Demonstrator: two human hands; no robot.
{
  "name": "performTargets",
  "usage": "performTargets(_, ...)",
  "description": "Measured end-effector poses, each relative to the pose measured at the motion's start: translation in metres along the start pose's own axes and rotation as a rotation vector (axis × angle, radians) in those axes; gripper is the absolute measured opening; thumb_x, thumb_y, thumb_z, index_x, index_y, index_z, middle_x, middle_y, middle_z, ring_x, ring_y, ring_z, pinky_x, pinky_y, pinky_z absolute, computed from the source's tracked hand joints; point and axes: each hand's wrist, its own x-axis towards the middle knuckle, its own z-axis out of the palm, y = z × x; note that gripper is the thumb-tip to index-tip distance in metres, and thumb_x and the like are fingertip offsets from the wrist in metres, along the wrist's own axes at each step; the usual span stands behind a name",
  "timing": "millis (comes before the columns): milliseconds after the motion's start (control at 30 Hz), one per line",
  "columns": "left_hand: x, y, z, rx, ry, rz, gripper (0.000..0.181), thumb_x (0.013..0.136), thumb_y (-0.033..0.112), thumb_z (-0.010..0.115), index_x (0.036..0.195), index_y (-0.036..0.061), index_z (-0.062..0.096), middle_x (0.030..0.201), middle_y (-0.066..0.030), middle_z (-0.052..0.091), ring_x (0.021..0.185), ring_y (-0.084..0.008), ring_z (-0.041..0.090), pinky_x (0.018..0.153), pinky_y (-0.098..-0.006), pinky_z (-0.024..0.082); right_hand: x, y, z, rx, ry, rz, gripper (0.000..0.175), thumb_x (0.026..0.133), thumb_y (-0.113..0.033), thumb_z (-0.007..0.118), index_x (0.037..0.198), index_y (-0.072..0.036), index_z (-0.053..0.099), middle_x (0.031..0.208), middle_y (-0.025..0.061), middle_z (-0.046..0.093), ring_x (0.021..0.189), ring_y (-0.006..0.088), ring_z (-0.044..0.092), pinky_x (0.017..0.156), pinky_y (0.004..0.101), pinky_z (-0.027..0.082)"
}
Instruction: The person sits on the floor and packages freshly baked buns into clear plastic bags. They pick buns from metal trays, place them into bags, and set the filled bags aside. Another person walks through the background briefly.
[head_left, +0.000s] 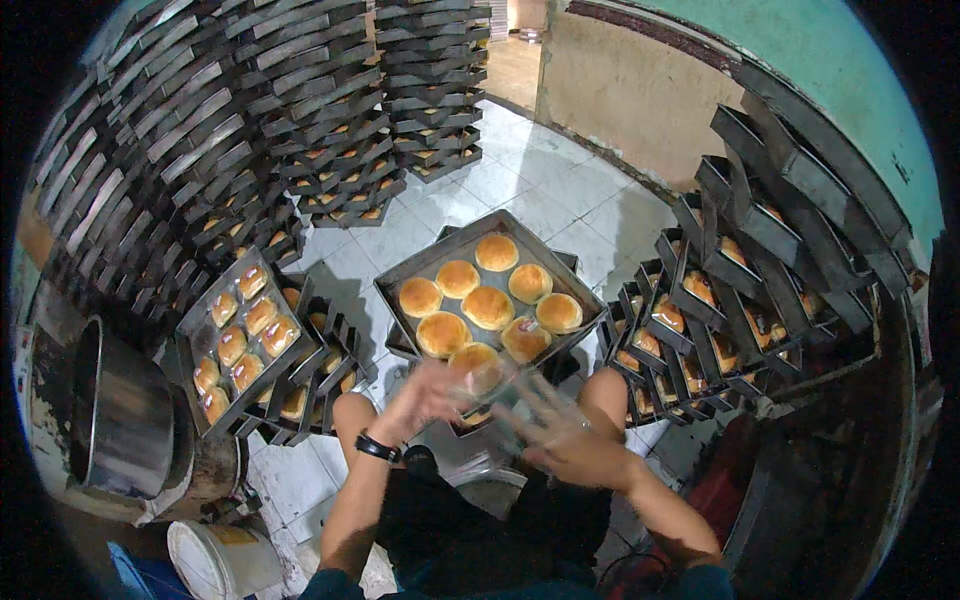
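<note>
A square dark metal baking tray (486, 225) sits before me with several round golden buns (487, 307) in it. My left hand (427, 401) and my right hand (559, 431) are at the tray's near corner, both blurred by motion. Between them, over the nearest bun (476, 367), is a blurred clear film that looks like a plastic bag. Whether either hand grips it is not plain. The fingers of my right hand look spread. One bun (526, 339) near the right side carries a small printed patch and a shine like clear wrap. A black band is on my left wrist.
Shiny, apparently wrapped buns (261, 315) fill a tilted tray (281, 371) atop a stack at left. More stacked trays (720, 262) with buns stand at right. Tall tray stacks (315, 90) line the back left. A large metal pot (127, 420) and a white lidded bucket (225, 559) are at lower left.
</note>
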Motion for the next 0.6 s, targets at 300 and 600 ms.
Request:
performTargets(300, 0.068, -0.062, 0.001, -0.204, 0.158, 0.756, 0.035, 0.099, 0.034, 0.061, 0.12, 0.0068, 0.053, 0.119, -0.0105, 0.057, 0.105, -0.0198, 0.059, 0.088, -0.0328, 0.05, 0.073, 0.017, 0.029, 0.873, 0.085, 0.115, 0.054, 0.102, -0.021, 0.054, 0.15, -0.003, 0.037, 0.151, 0.0129, 0.044, 0.14, 0.0237, 0.04, 0.117, 0.036, 0.028)
performTargets(600, 0.091, 0.013, -0.091, -0.729, 0.813, 0.634, 0.025, 0.098, 0.041, 0.06, 0.091, 0.0164, 0.057, 0.086, 0.002, 0.058, 0.081, -0.0139, 0.058, 0.071, -0.0304, 0.05, 0.229, 0.276, 0.054, 0.734, 0.296, 0.592, 0.049, 0.098, -0.041, 0.054, 0.127, -0.002, 0.062, 0.12, 0.0147, 0.067, 0.116, 0.0248, 0.061, 0.102, 0.035, 0.045)
